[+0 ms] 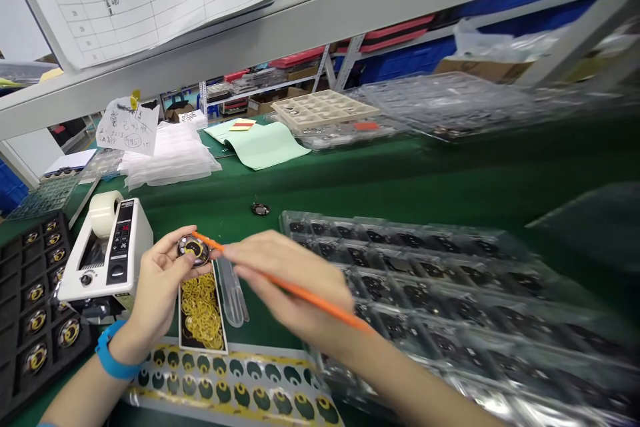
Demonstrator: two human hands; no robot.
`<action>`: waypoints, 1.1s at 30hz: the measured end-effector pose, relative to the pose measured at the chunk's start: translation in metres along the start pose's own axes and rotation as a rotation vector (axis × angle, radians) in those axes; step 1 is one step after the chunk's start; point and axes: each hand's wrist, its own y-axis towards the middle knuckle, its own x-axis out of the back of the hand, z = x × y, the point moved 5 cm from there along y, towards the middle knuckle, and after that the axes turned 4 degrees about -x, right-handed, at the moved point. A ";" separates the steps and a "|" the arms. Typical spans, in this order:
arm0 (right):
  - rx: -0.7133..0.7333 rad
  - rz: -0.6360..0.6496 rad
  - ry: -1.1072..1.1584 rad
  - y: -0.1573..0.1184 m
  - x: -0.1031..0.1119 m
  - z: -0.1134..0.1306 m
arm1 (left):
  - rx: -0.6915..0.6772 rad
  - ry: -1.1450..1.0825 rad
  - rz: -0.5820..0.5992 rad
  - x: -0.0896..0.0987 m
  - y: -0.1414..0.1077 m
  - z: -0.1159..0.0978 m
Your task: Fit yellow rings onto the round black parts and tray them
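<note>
Between the thumb and fingers of my left hand [163, 277] is a small round part [194, 250], dark with yellow and a shiny rim. My right hand [293, 280] grips a long orange stick [320, 307], whose tip touches or nearly touches the part's upper edge. Just below the hands lies a white-edged box [225, 340] filled with yellow rings [203, 313]. Clear plastic tweezers or strips [233, 297] rest beside it. A sheet of yellow-and-green stickers [240, 390] lies nearest to me. Behind my hands another round part [261, 209] sits on the green table [230, 187].
At left stand a white tape dispenser [131, 233] and a black foam tray [15, 320] of round parts. Clear compartment trays [400, 267] of dark parts cover the right. Papers [270, 145], white packets [165, 153] and a beige tray [325, 109] lie behind, under a grey shelf beam [300, 17].
</note>
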 end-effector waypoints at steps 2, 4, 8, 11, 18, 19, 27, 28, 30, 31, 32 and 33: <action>-0.256 -0.114 0.090 0.003 0.012 -0.012 | 0.028 0.008 0.025 -0.001 0.000 -0.001; -0.474 -0.213 0.173 0.001 0.020 -0.024 | 0.040 0.023 0.056 -0.003 -0.001 -0.002; -0.677 -0.318 0.351 -0.004 0.026 -0.042 | 0.023 0.091 0.085 -0.007 -0.004 -0.003; -0.711 -0.307 0.380 -0.005 0.025 -0.047 | -0.003 0.144 0.061 -0.008 -0.004 -0.004; -0.590 -0.127 0.196 -0.001 0.020 -0.034 | -0.058 0.228 0.049 -0.008 -0.006 -0.007; -0.575 -0.100 0.177 0.000 0.019 -0.031 | -0.063 0.247 0.046 -0.007 -0.006 -0.007; -0.455 0.009 0.071 -0.009 0.001 -0.016 | -0.151 0.305 -0.037 -0.004 -0.002 -0.003; -0.415 0.033 0.042 -0.010 -0.003 -0.014 | -0.158 0.308 -0.047 -0.005 -0.002 -0.003; -0.332 0.062 -0.009 -0.012 -0.012 -0.010 | -0.179 0.325 -0.068 -0.007 -0.004 -0.003; -0.305 0.066 -0.031 -0.013 -0.015 -0.009 | -0.191 0.339 -0.075 -0.008 -0.006 -0.003; -0.291 0.061 -0.053 -0.015 -0.017 -0.009 | -0.197 0.356 -0.078 -0.009 -0.008 -0.003; -0.284 0.053 -0.075 -0.016 -0.019 -0.010 | -0.201 0.375 -0.077 -0.009 -0.010 -0.002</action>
